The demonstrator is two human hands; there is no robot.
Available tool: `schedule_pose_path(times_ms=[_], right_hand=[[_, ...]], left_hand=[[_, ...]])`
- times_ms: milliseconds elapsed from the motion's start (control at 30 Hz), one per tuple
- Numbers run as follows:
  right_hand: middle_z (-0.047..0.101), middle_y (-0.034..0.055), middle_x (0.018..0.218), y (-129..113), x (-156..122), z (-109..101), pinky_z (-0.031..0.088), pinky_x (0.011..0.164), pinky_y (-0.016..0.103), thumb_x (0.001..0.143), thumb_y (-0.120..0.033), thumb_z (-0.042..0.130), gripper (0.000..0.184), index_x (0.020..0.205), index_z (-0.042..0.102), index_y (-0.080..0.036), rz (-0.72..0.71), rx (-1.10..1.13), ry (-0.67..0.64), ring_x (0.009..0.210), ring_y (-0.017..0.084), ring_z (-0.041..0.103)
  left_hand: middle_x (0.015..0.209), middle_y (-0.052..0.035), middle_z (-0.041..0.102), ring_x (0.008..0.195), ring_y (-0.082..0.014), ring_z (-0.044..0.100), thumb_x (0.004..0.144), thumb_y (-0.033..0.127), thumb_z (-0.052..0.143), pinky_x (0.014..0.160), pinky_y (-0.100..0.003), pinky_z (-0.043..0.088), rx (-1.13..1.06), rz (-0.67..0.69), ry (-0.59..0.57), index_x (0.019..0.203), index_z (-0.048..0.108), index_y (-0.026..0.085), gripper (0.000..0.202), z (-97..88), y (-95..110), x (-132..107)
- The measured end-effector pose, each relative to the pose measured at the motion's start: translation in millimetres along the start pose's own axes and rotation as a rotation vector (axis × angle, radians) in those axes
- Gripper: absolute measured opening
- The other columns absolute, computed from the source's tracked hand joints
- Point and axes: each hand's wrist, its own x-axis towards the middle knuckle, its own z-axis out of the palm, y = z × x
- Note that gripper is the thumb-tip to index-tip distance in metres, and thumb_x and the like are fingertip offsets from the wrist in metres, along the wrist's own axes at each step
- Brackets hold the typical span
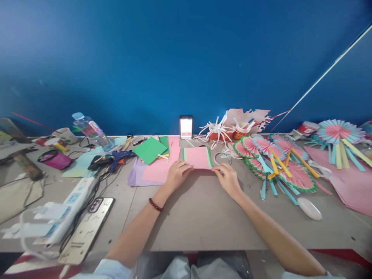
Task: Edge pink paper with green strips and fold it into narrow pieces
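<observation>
A pink sheet of paper with green bands along its sides point(198, 157) lies in front of me on the grey table. My left hand point(179, 170) pinches its near left corner, fingers curled at the edge. At the near right corner, my right hand point(226, 176) grips the same edge between thumb and fingers. The near edge looks slightly raised or folded; I cannot tell which. To the left of my left hand are green paper squares point(150, 150) on top of larger pink point(174, 149) and purple sheets point(134, 174).
A phone point(87, 228) and a power strip point(69, 205) lie at left, near a blue glue gun point(119, 159) and a plastic bottle point(93, 130). Folded paper fans point(296, 176) and a white computer mouse point(309, 209) are at right. A small screen point(186, 127) stands against the blue wall.
</observation>
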Motion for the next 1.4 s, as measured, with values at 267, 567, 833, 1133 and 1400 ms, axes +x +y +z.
schedule_pose_path(times_ms=[267, 567, 833, 1133, 1400], right_hand=[[0.064, 0.0043, 0.075, 5.5, 4.6, -4.0, 0.047, 0.070, 0.031, 0.090, -0.031, 0.053, 0.022, 0.076, 0.066, -0.021, 0.028, 0.026, -0.004, 0.076, 0.020, 0.060], [0.063, 0.0041, 0.072, 4.7, 4.7, -3.8, 0.047, 0.069, 0.032, 0.090, -0.033, 0.052, 0.025, 0.075, 0.067, -0.021, 0.016, 0.000, -0.001, 0.073, 0.020, 0.059], [0.064, 0.0040, 0.071, 3.8, 3.9, -2.6, 0.046, 0.070, 0.032, 0.089, -0.034, 0.054, 0.025, 0.074, 0.068, -0.021, 0.018, -0.008, -0.007, 0.073, 0.020, 0.058], [0.066, 0.0037, 0.073, 3.8, 4.4, -0.9, 0.048, 0.071, 0.033, 0.088, -0.034, 0.056, 0.021, 0.074, 0.067, -0.022, 0.009, 0.070, -0.023, 0.075, 0.020, 0.060], [0.066, 0.0041, 0.078, -10.6, 2.0, 2.0, 0.051, 0.071, 0.032, 0.089, -0.027, 0.054, 0.016, 0.081, 0.067, -0.022, -0.048, 0.103, 0.007, 0.076, 0.018, 0.061]], left_hand=[[0.085, -0.0038, 0.070, 0.079, -0.0169, 0.062, 0.083, 0.037, 0.062, 0.072, -0.030, 0.049, -0.343, -0.355, -0.023, 0.088, 0.070, 0.020, 0.019, 1.1, -6.2, -1.9], [0.077, -0.0053, 0.070, 0.075, -0.0170, 0.065, 0.080, 0.038, 0.064, 0.066, -0.029, 0.052, -0.446, -0.368, 0.044, 0.071, 0.070, 0.018, 0.023, -0.8, -10.3, 2.5], [0.074, -0.0061, 0.069, 0.073, -0.0169, 0.065, 0.080, 0.033, 0.063, 0.067, -0.031, 0.053, -0.425, -0.310, 0.069, 0.068, 0.067, 0.017, 0.020, -0.6, -10.8, 3.4], [0.072, -0.0014, 0.063, 0.068, -0.0124, 0.058, 0.079, 0.029, 0.058, 0.062, -0.024, 0.046, -0.530, -0.453, 0.026, 0.071, 0.059, 0.017, 0.015, 0.5, -5.1, 1.8], [0.097, -0.0058, 0.063, 0.087, -0.0179, 0.058, 0.082, 0.031, 0.060, 0.074, -0.031, 0.047, -0.231, -0.360, 0.203, 0.105, 0.058, 0.019, 0.026, -0.3, -1.8, 3.0]])
